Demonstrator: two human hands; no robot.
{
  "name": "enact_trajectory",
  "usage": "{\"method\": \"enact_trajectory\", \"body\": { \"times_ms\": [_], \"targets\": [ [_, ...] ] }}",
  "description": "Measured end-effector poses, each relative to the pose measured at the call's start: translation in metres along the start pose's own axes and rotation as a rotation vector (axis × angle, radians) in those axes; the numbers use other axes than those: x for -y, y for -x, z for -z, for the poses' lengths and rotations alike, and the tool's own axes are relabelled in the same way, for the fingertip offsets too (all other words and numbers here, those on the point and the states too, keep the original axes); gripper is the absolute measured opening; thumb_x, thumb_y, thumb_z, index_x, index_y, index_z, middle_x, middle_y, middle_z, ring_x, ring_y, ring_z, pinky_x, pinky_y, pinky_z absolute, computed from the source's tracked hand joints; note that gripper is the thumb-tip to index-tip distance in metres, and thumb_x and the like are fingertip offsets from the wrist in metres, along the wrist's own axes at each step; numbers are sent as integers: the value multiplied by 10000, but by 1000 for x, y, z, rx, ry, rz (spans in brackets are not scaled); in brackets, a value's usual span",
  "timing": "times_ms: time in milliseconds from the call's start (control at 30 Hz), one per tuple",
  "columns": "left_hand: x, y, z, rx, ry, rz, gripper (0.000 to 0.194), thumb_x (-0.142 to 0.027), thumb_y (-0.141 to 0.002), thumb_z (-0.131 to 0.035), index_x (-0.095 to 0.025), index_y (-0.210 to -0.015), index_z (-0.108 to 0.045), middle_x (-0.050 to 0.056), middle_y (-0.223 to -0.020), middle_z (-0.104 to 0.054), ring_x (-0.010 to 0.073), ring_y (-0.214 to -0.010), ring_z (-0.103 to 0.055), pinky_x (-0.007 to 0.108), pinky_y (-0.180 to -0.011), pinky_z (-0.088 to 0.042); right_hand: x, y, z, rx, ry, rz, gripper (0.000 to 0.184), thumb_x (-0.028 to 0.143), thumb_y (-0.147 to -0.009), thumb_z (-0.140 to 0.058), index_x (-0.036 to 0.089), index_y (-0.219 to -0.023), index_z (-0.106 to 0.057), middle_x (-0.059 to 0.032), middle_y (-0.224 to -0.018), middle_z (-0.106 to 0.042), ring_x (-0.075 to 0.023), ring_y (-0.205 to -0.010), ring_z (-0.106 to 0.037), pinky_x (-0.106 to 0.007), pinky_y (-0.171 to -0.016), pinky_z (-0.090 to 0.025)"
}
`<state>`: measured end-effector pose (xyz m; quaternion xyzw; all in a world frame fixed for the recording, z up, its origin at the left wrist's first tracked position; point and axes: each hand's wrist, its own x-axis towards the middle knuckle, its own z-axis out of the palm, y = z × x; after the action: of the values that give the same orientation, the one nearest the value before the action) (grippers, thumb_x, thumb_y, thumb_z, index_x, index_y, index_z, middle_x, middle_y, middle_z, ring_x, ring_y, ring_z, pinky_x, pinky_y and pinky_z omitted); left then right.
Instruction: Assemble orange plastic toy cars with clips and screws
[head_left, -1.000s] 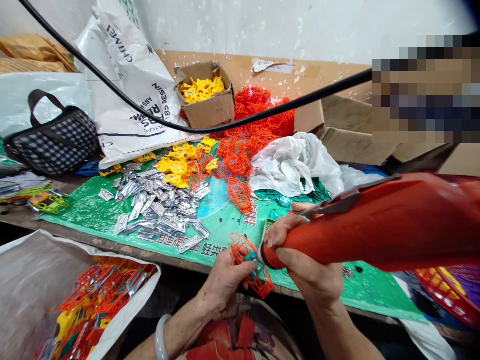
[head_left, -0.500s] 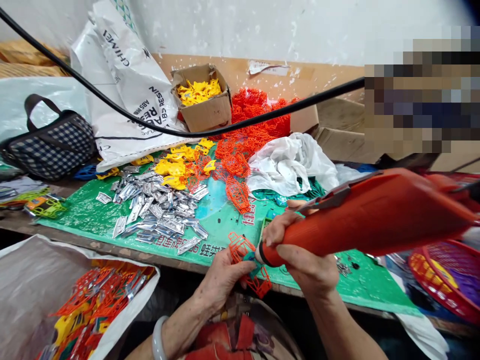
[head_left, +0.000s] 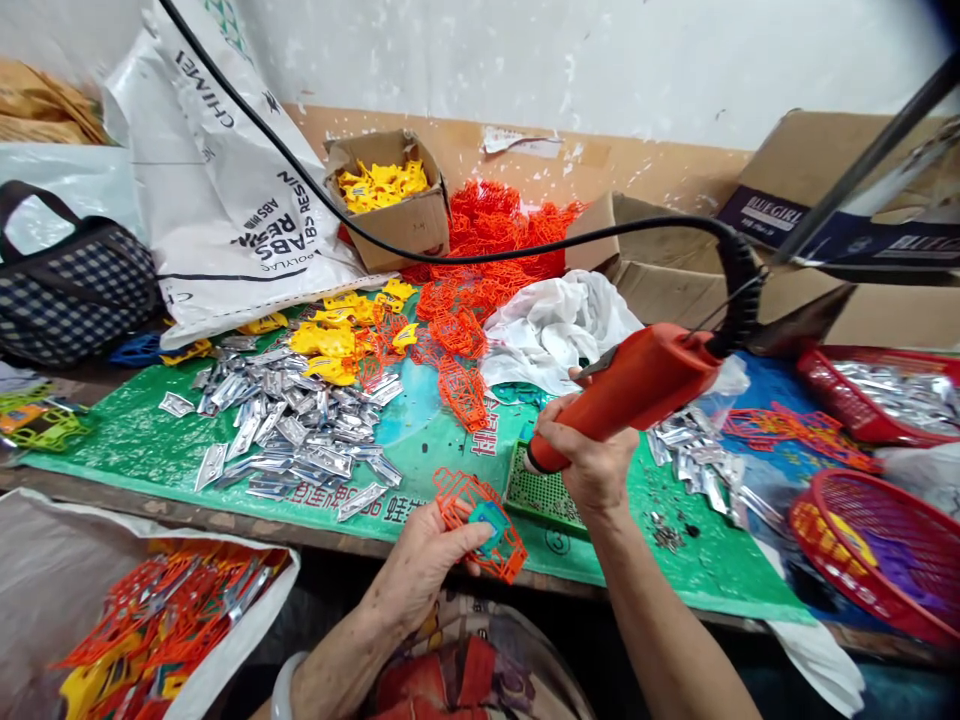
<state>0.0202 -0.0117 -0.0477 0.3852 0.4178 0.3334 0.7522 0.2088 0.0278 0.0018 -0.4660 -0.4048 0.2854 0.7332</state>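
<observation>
My left hand [head_left: 431, 565] pinches an orange plastic frame [head_left: 514, 562] with a teal piece [head_left: 484, 518] at its middle, thumb pressed on top. My right hand [head_left: 598, 462] is wrapped round a red corded power screwdriver [head_left: 637, 385], its dark-ringed tip over a green tray [head_left: 545, 492] with a perforated surface. Tip and frame are apart. Left of the hands lies a heap of silvery metal-looking plates [head_left: 300, 425]. Yellow plastic parts [head_left: 337, 340] lie behind them, and a tangled pile of orange frames [head_left: 495, 230] rises further back.
A cardboard box [head_left: 397, 220] holds yellow parts. A white sack [head_left: 225, 190] leans at the back left, near a checked bag [head_left: 75, 280]. An open bag [head_left: 150, 520] of orange and yellow pieces stands front left. Red baskets [head_left: 814, 560] sit at right. The black cord [head_left: 465, 258] spans the table.
My right hand has drawn the screwdriver up and away from the frame, to the right. My left hand keeps the frame, with its teal piece now plainly visible. The view has shifted rightward.
</observation>
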Motion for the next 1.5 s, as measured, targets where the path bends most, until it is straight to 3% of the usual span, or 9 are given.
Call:
{"method": "enact_trajectory", "body": {
  "times_ms": [200,433,867,1167,1333,1500],
  "targets": [
    [-1,-2,1,-24,13,-10,258,-349,-714,-793,-149,-750,-635,-12,-647,-623,93,-547,-529,179,-465,-435,-2,1,1,-3,-20,-20,118,184,-592,-783,174,-593,-666,15,-604,-631,-136,-542,-537,-308,-553,-458],
    [-11,0,-6,-72,36,19,396,-352,-677,-791,-145,-987,-658,-5,-728,-655,95,-542,-529,171,-418,-403,-3,1,2,-21,-36,-18,118,151,-578,-785,180,-618,-677,25,-603,-642,-131,-533,-545,-291,-531,-453],
    [-12,-2,-3,-141,94,14,413,-327,-693,-806,-144,-1026,-645,2,-764,-664,104,-571,-556,173,-423,-412,-2,4,0,-31,8,-28,129,188,-576,-781,184,-634,-666,19,-611,-640,-136,-534,-551,-295,-529,-468],
    [-13,0,-3,-97,176,-17,316,-297,-696,-814,-166,-940,-660,-20,-727,-646,98,-564,-552,166,-414,-422,0,2,1,-38,16,-29,142,196,-581,-784,183,-620,-649,24,-595,-632,-135,-523,-544,-303,-536,-468],
    [-12,-2,-1,-79,192,-21,371,-301,-688,-825,-175,-1009,-687,-4,-777,-667,104,-582,-563,170,-423,-438,27,3,3,-17,-160,-3,164,129,-584,-740,195,-688,-632,32,-621,-639,-134,-550,-569,-305,-570,-477],
    [-9,-5,-1,-72,208,-14,333,-279,-693,-828,-173,-984,-703,-7,-759,-668,98,-566,-560,164,-416,-436,63,17,-1,125,-328,-23,214,89,-623,-666,230,-781,-629,43,-668,-635,-128,-596,-597,-303,-609,-514]
  ]
}}
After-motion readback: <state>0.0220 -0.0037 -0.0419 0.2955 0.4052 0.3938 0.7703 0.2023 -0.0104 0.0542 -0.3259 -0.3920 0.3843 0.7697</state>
